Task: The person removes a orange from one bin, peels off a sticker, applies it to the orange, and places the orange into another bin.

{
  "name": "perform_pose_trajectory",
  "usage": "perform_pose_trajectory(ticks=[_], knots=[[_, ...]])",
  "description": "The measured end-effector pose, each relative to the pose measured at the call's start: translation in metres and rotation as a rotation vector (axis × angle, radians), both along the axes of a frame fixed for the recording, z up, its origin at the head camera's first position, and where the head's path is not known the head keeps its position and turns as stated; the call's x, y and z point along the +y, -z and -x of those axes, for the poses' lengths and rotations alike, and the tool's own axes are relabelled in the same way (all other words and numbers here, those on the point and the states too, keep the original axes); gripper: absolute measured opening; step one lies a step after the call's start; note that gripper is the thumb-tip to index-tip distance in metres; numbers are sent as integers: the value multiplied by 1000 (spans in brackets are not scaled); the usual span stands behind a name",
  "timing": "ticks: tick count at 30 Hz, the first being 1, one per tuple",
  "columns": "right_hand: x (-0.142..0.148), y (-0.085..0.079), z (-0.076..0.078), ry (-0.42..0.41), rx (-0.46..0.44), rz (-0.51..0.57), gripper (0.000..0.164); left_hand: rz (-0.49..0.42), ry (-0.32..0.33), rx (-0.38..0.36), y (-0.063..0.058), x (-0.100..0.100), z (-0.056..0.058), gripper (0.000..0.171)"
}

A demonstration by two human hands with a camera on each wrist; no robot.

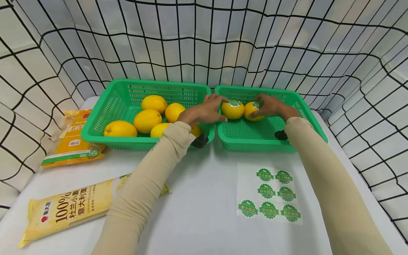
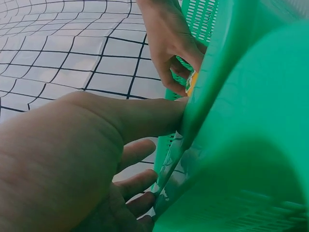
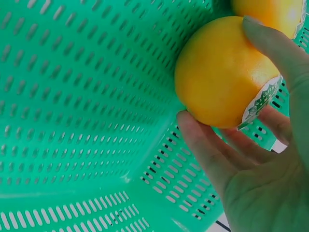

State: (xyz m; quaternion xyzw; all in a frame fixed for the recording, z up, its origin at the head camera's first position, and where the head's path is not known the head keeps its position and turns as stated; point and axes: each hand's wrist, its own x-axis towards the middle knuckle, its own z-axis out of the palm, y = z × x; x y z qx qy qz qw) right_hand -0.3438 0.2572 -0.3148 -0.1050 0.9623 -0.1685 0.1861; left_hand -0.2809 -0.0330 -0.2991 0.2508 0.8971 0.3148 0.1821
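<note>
In the right green basket (image 1: 255,132) two yellow lemons lie side by side near the back wall, each bearing a green-and-white round sticker. My right hand (image 1: 271,106) has its fingers and thumb around the right-hand lemon (image 3: 222,72); its sticker (image 3: 260,101) faces the palm. The other stickered lemon (image 1: 232,109) sits just to its left. My left hand (image 1: 207,109) is over the meeting rims of the two baskets, fingers spread and holding nothing. In the left wrist view its thumb (image 2: 154,116) lies right at the green rim.
The left green basket (image 1: 105,102) holds several lemons (image 1: 147,120). On the white table (image 1: 197,212) lies a sheet of green round stickers (image 1: 267,191). A spaghetti packet (image 1: 73,209) and an orange bag (image 1: 73,138) lie at the left. Black netting (image 1: 178,46) surrounds the table.
</note>
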Motion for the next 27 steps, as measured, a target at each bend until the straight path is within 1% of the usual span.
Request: perform_pose_trajectory(ticks=[6, 10, 17, 23, 27], knots=[[-1, 5, -2, 18, 37, -1, 79, 4, 18, -10, 1, 1, -1, 73], [0, 7, -2, 15, 50, 4, 80, 5, 17, -14, 0, 1, -2, 73], [-1, 3, -4, 2, 11, 5, 81, -3, 9, -13, -1, -2, -3, 72], [-6, 2, -4, 0, 41, -23, 80, -16, 0, -15, 0, -4, -3, 71], [-8, 0, -4, -4, 43, -29, 81, -15, -2, -13, 0, -5, -2, 71]])
